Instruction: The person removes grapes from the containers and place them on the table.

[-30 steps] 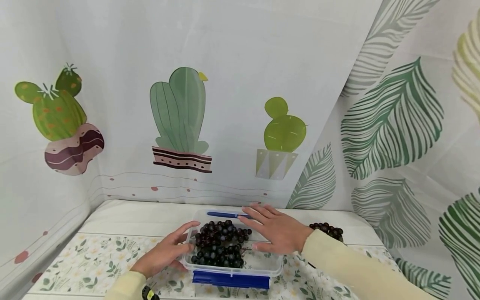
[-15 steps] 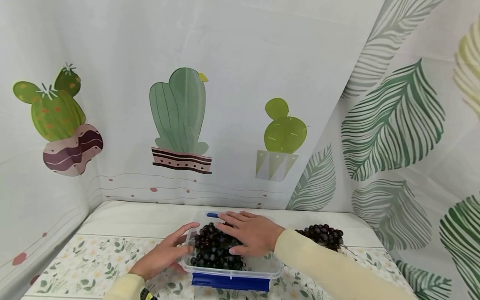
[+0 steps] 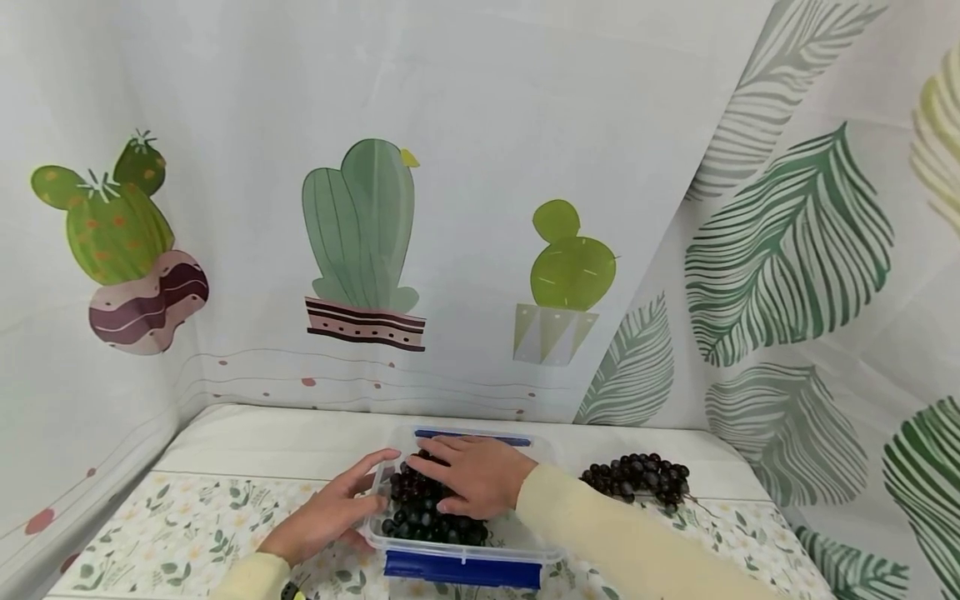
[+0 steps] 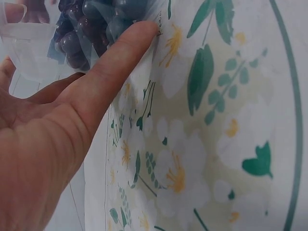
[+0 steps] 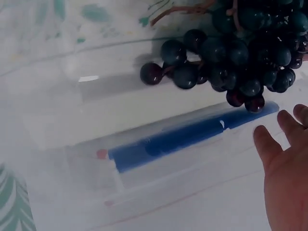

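One flower-patterned worktop [image 3: 198, 517] is occupied by a clear container [image 3: 553, 552]. At the container's left wall, the left hand [image 3: 330, 512] is placed with its fingers spread and fairly straight. Dark grapes [image 3: 429, 518], gathered toward the left inside, are partly covered by the right hand [image 3: 483, 475], its fingers outstretched over them and curled round nothing. A second bunch [image 3: 637, 477] is laid beyond the container's right side. Blue latches [image 3: 461, 570] are seen along its near and far sides.

Only tiny, illegible script-like print [image 4: 160, 24] on the floral tablecloth [image 4: 231, 161].
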The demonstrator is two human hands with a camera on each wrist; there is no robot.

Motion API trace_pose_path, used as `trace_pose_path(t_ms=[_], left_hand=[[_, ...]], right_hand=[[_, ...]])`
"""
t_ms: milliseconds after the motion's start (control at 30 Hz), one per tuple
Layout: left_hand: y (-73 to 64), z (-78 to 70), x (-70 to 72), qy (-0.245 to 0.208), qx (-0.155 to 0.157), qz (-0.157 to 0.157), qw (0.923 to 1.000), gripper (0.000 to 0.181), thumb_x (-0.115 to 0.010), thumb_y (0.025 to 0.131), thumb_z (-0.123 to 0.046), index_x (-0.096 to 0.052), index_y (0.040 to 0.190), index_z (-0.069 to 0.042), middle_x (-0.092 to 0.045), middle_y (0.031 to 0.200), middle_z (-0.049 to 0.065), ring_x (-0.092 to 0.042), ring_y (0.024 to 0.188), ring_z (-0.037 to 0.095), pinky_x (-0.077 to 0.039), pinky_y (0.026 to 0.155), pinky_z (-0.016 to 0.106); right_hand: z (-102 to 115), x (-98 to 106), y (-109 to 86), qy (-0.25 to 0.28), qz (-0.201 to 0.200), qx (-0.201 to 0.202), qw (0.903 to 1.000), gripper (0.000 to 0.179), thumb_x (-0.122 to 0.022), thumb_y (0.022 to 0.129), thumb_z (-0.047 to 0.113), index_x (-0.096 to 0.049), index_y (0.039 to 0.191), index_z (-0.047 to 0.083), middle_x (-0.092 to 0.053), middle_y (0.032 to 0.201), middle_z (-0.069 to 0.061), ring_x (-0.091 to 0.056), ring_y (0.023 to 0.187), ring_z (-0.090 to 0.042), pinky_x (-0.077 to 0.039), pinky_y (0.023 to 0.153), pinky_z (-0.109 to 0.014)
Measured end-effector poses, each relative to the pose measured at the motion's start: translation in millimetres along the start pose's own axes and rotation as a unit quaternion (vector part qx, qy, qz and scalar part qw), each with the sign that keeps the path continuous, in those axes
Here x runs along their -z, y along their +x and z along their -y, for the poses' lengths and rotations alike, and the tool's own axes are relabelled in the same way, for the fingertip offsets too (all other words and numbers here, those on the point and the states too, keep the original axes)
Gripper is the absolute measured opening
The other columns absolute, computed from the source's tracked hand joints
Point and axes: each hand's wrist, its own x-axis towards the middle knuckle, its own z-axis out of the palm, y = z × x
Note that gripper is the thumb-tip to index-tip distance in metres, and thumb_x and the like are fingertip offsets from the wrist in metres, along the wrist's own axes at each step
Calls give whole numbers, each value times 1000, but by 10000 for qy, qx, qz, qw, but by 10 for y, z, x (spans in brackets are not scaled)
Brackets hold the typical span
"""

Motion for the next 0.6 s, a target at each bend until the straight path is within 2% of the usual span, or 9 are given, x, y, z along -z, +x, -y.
trace_pose_path(t_ms=[100,267,367,500,600], left_hand=[[-2,0,-10,15,33,-34,10000,67,-54,109,-27,-22,168,-29,5,168,40,-25,151,60,-65,76,55],[-3,-10,-15,22,65,-94,9999,67,-54,109,-27,-23,167,-29,3,169,39,-23,152,61,-65,76,55],[2,-15,-13,32,61,-129,9999,67,-55,108,-28,-24,167,-30,2,170,38,-20,153,60,-65,75,55],[-2,-19,-12,47,52,-140,9999,66,-56,108,-30,-24,167,-31,2,171,35,-12,155,61,-65,76,54],[-7,-20,-14,34,48,-119,9999,67,-56,108,-30,-24,167,-30,3,172,33,-7,155,61,-65,77,55]], right_hand=[[32,-4,55,105,133,-136,9998,71,-43,108,57,-14,169,34,-20,176,3,-33,158,-11,-46,120,-31],[62,25,130,-9,296,-266,9992,69,-51,108,49,-18,168,35,-27,174,4,-43,152,-9,-54,109,-28],[72,32,162,-39,398,-340,9986,69,-56,107,42,-22,167,36,-30,172,7,-45,150,-9,-56,105,-27],[68,6,198,109,466,-379,9981,71,-63,104,34,-26,165,40,-31,171,9,-49,146,-11,-60,88,-25],[62,-20,226,205,424,-401,9981,71,-68,102,35,-30,162,42,-34,169,9,-53,140,-13,-58,79,-24]])
